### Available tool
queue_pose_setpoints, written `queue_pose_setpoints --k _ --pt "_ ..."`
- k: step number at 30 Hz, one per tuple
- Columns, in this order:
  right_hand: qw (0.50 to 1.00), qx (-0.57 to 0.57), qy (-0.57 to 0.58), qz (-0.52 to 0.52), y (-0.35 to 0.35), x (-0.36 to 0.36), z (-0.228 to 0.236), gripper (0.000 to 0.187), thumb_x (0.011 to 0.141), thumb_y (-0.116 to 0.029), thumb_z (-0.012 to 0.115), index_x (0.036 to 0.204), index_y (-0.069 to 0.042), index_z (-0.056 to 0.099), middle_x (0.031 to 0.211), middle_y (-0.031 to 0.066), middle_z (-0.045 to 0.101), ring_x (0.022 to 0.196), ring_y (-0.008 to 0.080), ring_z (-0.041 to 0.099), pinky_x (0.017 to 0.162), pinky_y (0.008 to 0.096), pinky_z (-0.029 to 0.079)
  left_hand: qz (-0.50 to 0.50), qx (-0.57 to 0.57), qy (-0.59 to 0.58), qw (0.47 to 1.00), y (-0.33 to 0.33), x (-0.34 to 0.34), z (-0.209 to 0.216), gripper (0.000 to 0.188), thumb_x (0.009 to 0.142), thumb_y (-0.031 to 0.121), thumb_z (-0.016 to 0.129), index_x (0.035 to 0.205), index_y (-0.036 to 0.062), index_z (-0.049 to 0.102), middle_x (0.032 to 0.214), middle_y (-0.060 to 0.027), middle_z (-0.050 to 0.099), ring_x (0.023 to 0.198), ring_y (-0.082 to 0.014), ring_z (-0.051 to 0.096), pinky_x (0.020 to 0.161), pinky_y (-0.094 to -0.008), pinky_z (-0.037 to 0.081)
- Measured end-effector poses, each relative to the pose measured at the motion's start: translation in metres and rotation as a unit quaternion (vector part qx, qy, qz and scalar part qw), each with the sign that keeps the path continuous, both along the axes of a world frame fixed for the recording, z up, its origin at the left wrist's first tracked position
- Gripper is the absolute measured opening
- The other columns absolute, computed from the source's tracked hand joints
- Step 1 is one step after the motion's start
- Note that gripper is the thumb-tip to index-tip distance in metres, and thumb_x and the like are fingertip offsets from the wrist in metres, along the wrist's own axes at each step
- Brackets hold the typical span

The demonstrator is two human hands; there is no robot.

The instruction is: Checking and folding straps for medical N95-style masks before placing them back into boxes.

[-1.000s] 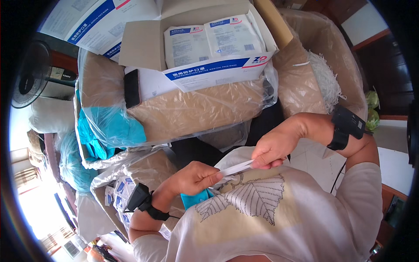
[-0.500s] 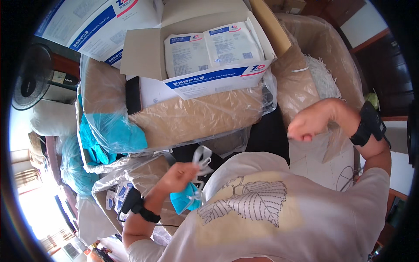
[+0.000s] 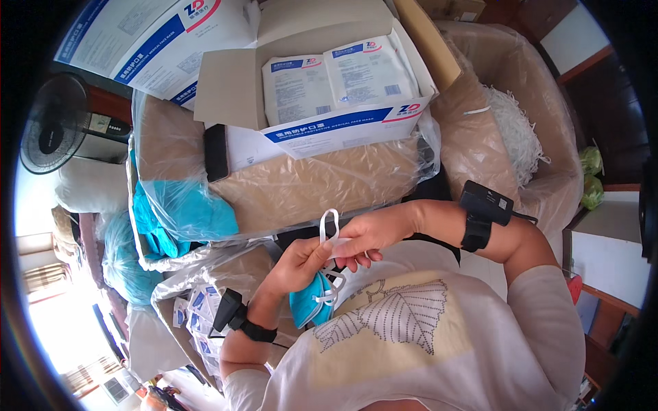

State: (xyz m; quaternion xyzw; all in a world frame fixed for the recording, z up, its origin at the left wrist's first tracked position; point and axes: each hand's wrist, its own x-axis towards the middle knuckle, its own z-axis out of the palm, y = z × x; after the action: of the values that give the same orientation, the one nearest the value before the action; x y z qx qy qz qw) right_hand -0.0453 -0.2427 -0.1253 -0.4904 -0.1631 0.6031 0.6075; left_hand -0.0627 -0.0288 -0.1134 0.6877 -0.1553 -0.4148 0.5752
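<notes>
In front of my chest, my left hand (image 3: 298, 264) is closed on a blue face mask (image 3: 308, 301) with white straps. The mask hangs below the fist, against my shirt. One white strap (image 3: 329, 220) stands up in a loop above the fingers, and more strap curls below them. My right hand (image 3: 375, 231) meets the left one, thumb and fingertips closed at the strap's base. Where exactly each finger grips is partly hidden.
An opened carton (image 3: 349, 130) of white mask packets (image 3: 298, 89) stands ahead on a plastic-lined box (image 3: 295, 185). A phone (image 3: 216, 152) lies beside it. Blue masks (image 3: 185, 212) fill a bin at left, small packets (image 3: 204, 312) lie lower left, and white straps (image 3: 517, 130) fill a box at right.
My right hand has come in from the right to meet the left at the strap. My left hand has risen slightly and moved right with the mask.
</notes>
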Motion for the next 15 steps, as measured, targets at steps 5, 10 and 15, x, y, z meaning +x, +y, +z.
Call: queue_pose_setpoints --k 5,10,15 --pt "0.993 -0.059 -0.099 0.011 0.007 0.002 0.002 0.034 0.090 -0.034 0.044 0.089 -0.003 0.058 0.075 0.0008 0.055 0.065 0.0074 0.050 0.058 0.0216 0.041 -0.027 0.051 -0.044 0.997 0.006 0.003 -0.010 0.035 0.093 0.028 0.040 0.080 0.0004 0.057 0.063 0.0018 0.049 0.058 -0.0055 0.041 0.052 -0.0214 0.035" --pt "0.993 -0.058 -0.103 0.011 -0.006 -0.007 0.014 0.037 0.091 -0.035 0.041 0.083 -0.004 0.059 0.067 0.0003 0.052 0.060 0.0084 0.047 0.058 0.0226 0.040 -0.083 0.025 -0.053 0.995 0.013 0.003 -0.001 0.033 0.093 0.028 0.042 0.086 -0.0005 0.057 0.059 -0.0011 0.046 0.057 -0.0076 0.040 0.051 -0.0245 0.038" --pt "0.996 -0.047 -0.074 0.010 -0.001 -0.004 0.003 0.032 0.091 -0.032 0.042 0.086 -0.005 0.058 0.067 -0.0013 0.049 0.059 0.0069 0.044 0.056 0.0205 0.038 -0.085 0.030 -0.048 0.995 0.002 0.001 0.001 0.030 0.093 0.026 0.043 0.091 0.0001 0.058 0.059 -0.0045 0.047 0.056 -0.0105 0.043 0.053 -0.0255 0.040"
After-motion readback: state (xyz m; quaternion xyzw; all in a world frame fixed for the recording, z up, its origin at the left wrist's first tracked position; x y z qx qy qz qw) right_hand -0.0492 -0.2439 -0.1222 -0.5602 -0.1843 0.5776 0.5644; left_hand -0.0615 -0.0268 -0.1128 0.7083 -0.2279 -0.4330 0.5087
